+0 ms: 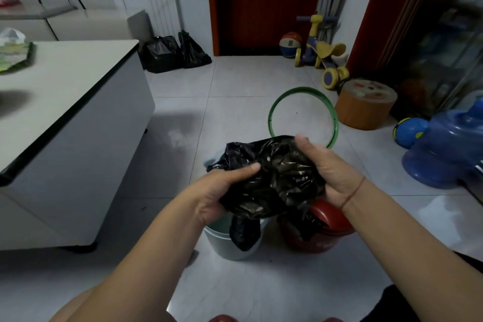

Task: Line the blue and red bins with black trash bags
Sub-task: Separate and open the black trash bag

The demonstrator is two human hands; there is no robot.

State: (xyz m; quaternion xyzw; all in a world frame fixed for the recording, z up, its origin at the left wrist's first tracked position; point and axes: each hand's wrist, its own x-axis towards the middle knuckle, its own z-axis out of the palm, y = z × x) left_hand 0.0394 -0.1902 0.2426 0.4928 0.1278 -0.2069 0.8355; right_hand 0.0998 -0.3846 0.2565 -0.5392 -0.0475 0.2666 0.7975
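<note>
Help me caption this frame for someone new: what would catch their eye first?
The crumpled black trash bag at centre, gripped by the left hand and right hand, draws the eye first. Just below it stand the pale blue bin and, to its right, the red bin. Behind them a green ring lies on the floor.

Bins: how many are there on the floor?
2. The blue bin sits below the left hand; the red bin stands right beside it. The black bag partly covers both.
</note>
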